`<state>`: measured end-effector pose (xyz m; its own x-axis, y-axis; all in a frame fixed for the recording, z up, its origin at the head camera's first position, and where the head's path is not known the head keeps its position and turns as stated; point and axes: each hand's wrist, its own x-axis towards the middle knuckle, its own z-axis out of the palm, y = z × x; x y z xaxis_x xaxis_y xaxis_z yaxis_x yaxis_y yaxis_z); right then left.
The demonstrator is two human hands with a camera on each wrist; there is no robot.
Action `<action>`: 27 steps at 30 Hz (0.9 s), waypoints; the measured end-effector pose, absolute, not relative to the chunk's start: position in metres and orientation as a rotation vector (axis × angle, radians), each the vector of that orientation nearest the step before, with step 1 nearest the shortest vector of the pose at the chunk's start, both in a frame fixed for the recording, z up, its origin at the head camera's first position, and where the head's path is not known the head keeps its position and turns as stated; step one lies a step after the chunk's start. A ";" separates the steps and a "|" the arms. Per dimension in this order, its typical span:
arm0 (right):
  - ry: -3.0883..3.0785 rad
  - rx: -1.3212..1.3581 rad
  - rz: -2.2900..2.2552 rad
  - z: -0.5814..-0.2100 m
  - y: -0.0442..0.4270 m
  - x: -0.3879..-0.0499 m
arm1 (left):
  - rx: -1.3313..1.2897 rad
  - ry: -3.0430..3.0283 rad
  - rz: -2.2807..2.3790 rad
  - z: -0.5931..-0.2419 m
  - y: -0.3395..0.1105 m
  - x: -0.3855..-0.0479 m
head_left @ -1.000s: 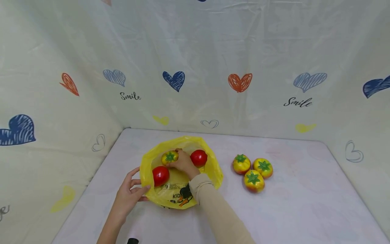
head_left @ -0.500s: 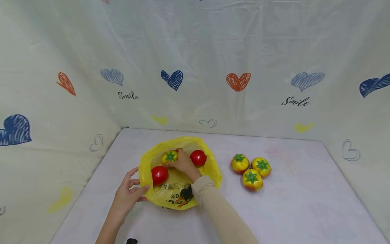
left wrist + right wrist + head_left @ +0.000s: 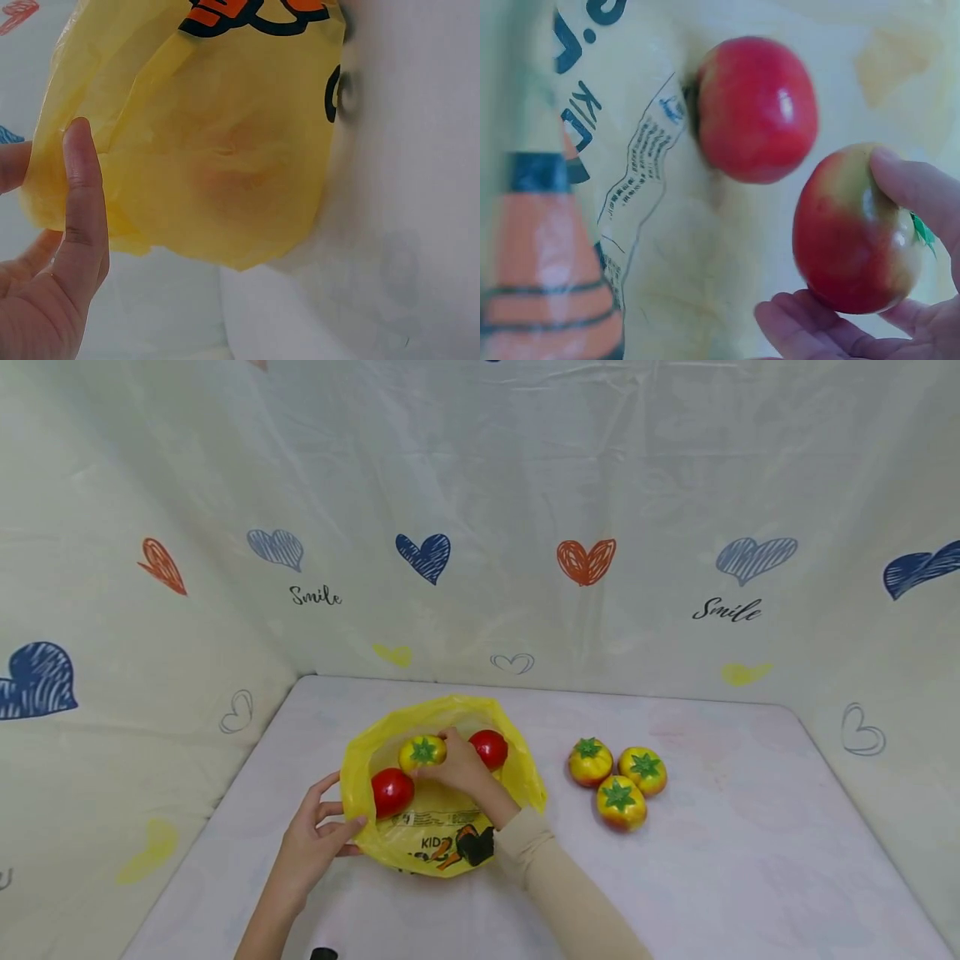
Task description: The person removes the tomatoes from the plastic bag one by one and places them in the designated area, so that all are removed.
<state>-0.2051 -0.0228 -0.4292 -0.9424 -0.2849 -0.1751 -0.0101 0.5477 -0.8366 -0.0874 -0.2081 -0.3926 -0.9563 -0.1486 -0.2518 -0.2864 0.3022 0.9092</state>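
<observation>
A yellow plastic bag [image 3: 442, 703] lies with its mouth wide, two red fruits [image 3: 392, 792] [image 3: 758, 109] inside it. My left hand [image 3: 315, 837] [image 3: 64, 255] pinches the bag's left rim, thumb on one side and fingers on the other. Inside the bag, my right hand [image 3: 461, 766] [image 3: 900, 255] grips a yellow and red fruit [image 3: 422, 753] [image 3: 855, 229] with a green leafy top, between thumb and fingers. That fruit sits between the two red ones in the head view. Through the bag's wall a rounded reddish shape shows faintly in the left wrist view.
Three yellow and red fruits [image 3: 621, 803] with green tops stand clustered on the pale table [image 3: 735, 827], right of the bag. A white curtain printed with hearts hangs behind and at the sides. Some small black object [image 3: 324, 953] shows at the bottom edge.
My right hand and the yellow and red fruit in it have shifted slightly to the right inside the bag. My left hand stays at the rim.
</observation>
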 end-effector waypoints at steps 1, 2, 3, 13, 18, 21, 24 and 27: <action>2.493 -0.261 -1.350 -0.427 -0.020 -0.202 | -0.410 2.436 1.741 -0.392 -0.208 -0.087; 2.491 -0.277 -1.354 -0.425 -0.016 -0.199 | -0.411 2.435 1.743 -0.392 -0.208 -0.087; 2.492 -0.294 -1.359 -0.424 -0.013 -0.196 | -0.412 2.432 1.746 -0.392 -0.208 -0.087; 2.475 -0.399 -1.516 -0.402 0.017 -0.163 | -0.425 2.436 1.739 -0.392 -0.209 -0.086; 2.480 -0.408 -1.568 -0.395 0.032 -0.149 | -0.429 2.440 1.730 -0.393 -0.209 -0.086; 2.502 -0.388 -1.588 -0.393 0.040 -0.143 | -0.425 2.446 1.729 -0.393 -0.209 -0.086; 2.523 -0.341 -1.602 -0.392 0.047 -0.136 | -0.420 2.453 1.726 -0.393 -0.209 -0.086; 2.549 -0.285 -1.614 -0.393 0.056 -0.130 | -0.423 2.459 1.714 -0.393 -0.209 -0.086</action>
